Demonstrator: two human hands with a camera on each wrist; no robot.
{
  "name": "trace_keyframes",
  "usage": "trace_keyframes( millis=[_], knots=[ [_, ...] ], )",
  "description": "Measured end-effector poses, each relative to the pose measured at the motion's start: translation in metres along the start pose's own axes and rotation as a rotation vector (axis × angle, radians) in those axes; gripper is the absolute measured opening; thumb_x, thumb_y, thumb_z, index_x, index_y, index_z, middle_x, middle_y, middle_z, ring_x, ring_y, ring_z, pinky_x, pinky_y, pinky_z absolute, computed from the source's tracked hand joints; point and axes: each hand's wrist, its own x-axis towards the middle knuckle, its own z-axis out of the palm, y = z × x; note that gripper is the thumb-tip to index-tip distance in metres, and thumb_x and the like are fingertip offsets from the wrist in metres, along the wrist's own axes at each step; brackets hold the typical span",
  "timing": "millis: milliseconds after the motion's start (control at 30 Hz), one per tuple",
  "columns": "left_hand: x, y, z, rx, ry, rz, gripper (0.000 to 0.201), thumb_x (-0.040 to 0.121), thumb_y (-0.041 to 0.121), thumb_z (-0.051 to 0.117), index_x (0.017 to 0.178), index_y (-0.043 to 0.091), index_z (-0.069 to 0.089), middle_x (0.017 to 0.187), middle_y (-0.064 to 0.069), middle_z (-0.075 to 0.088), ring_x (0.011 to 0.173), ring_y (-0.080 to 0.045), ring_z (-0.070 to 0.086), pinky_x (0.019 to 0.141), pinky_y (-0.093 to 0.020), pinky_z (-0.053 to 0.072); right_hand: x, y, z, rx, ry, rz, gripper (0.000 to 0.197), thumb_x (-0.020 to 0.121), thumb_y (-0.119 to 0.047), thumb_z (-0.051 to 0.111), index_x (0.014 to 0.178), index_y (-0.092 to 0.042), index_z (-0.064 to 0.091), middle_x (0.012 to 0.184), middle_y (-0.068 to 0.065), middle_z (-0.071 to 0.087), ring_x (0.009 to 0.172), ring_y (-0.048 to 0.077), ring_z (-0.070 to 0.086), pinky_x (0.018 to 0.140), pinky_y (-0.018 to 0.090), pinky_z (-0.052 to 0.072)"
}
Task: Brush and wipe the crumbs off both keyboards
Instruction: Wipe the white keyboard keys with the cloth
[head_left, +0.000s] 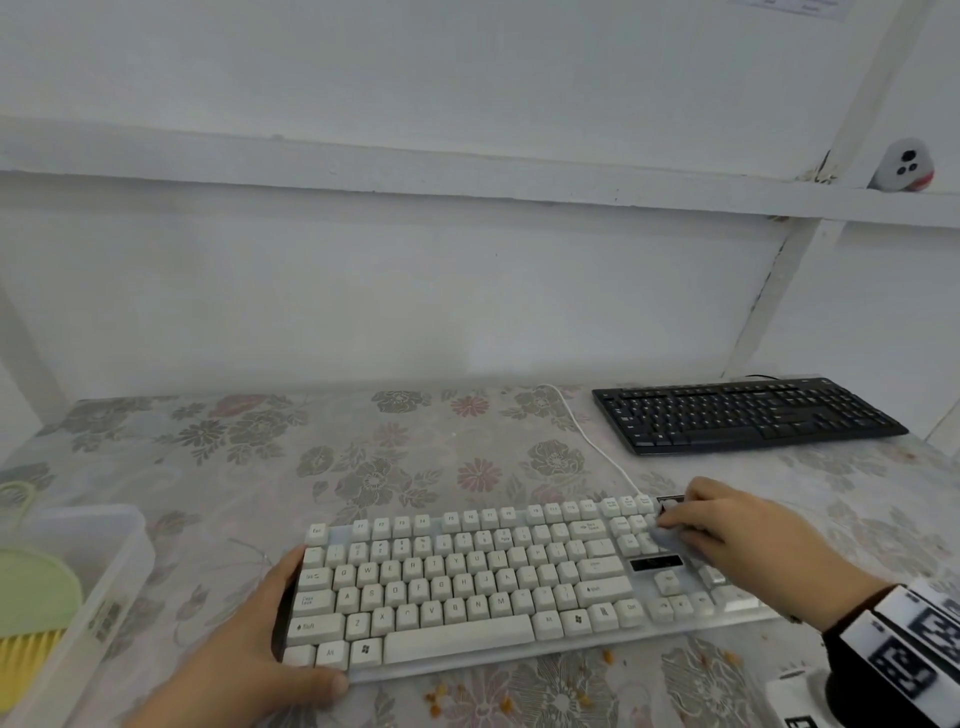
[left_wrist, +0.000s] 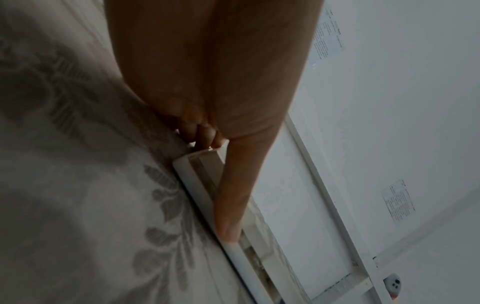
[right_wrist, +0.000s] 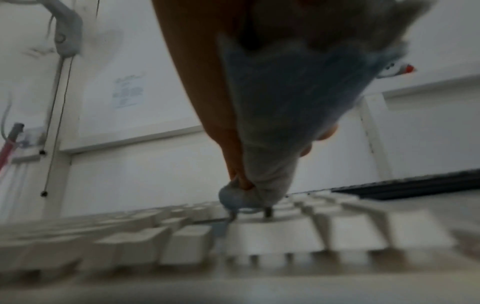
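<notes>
Orange crumbs (head_left: 605, 657) dot the flowered table (head_left: 415, 457) at six o'clock. Just beyond lies the white keyboard (head_left: 467, 587): the left hand (head_left: 249, 644) grips its nine o'clock end, while the right hand (head_left: 748, 535) clutches a grey cloth (right_wrist: 272, 144) on the three o'clock keys. The black keyboard (head_left: 743, 413) sits at one o'clock.

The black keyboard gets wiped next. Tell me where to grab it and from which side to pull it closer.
Grip the black keyboard by its near long edge or its near-left corner, coming from the front. It lies flat at the table's far right, its cable leaving the back edge, so the thin front rim is the free side. The left hand holds the white keyboard at its end in much the same way.
</notes>
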Motion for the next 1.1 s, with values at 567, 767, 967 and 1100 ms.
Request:
trace_keyframes(
  millis=[567,767,967,1100],
  knots=[
    [0.001,-0.010,-0.006,0.052,-0.015,-0.012,0.117,0.024,0.040,0.094,0.125,0.051,0.035,0.122,0.023,0.059,0.106,0.009,0.059,0.091,-0.026,0.049,-0.005,0.071,0.004,-0.160,-0.026,0.295,0.030,0.096,-0.047,0.040,0.095,-0.034,0.067,0.084,-0.010,0.044,0.069,0.004,0.056,0.060,0.020,0.046],
    [0.002,-0.014,-0.007,0.052,-0.007,-0.017,0.130,0.017,0.046,0.094,0.131,0.048,0.032,0.121,0.022,0.060,0.109,0.004,0.059,0.094,-0.030,0.050,-0.003,0.034,0.008,0.047,0.073,0.083,0.020,0.094,-0.033,0.053,0.107,-0.040,0.066,0.090,-0.014,0.051,0.070,0.004,0.055,0.063,0.024,0.048],
    [0.002,-0.012,-0.006,0.021,0.003,-0.006,0.114,0.020,0.042,0.094,0.119,0.054,0.037,0.119,0.023,0.060,0.102,0.013,0.059,0.082,-0.019,0.048,-0.002,0.050,0.010,-0.014,0.032,0.185,0.022,0.096,-0.031,0.049,0.108,-0.038,0.066,0.089,-0.014,0.049,0.072,0.001,0.054,0.061,0.018,0.045],
    [0.001,-0.010,-0.005,0.018,0.007,-0.011,0.114,0.016,0.047,0.093,0.115,0.055,0.038,0.111,0.029,0.063,0.099,0.014,0.059,0.075,-0.012,0.049,0.001,0.063,-0.004,-0.142,-0.010,0.289,0.027,0.096,-0.041,0.044,0.101,-0.031,0.068,0.087,-0.011,0.044,0.073,0.006,0.055,0.061,0.020,0.044]
  ],
)
